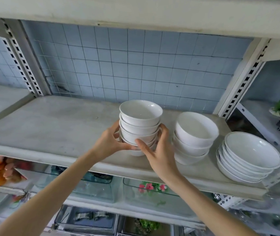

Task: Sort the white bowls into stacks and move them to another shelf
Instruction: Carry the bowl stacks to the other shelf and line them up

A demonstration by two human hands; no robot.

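Three stacks of glossy white bowls stand on a pale, scuffed shelf [50,126] in front of a wall of small blue tiles [118,65]. Both hands clasp the stack of small bowls [140,123], round and steep-sided, near the shelf's front edge. The left hand [108,140] curls its fingers about the lower bowls from the left. The right hand [159,150] wraps them from the right, thumb across the front. Just beside it sits a stack of deeper bowls [195,137]. Farther right, near the shelf's end, is a stack of wide shallow bowls [248,155] with thin dark rims.
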